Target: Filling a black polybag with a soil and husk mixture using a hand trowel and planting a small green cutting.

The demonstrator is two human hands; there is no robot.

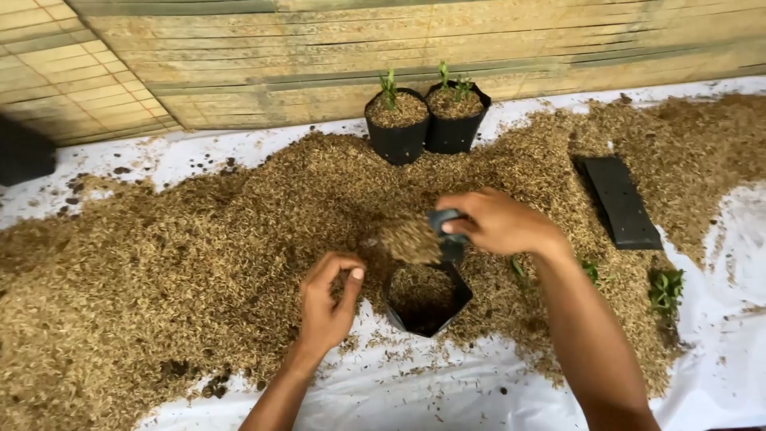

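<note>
- The right hand (499, 222) is closed around the handle of a small dark scoop (444, 227), which is full of brown husk mix and is tilted over an open black grow bag (427, 299).
- This grow bag stands upright on the white sheet (447, 391), at the near edge of the husk pile (199, 255). Its mouth is wide, with soft, slightly angular walls, and it is filled only partly; the inside looks dark at the front.
- The left hand (327, 303) is just beside the bag on its left. The fingers are curled loosely and hold nothing; if the thumb touches the rim, I cannot tell.
- The two hands are apart, with the bag between them.
- Two filled black bags (423, 128) with small green seedlings stand together at the far side, near the bamboo wall (399, 48).
- A stack of flat empty bags (618, 199) lies on the pile to the right.
- Loose green seedlings (664, 289) lie on the husk at the right.
</note>
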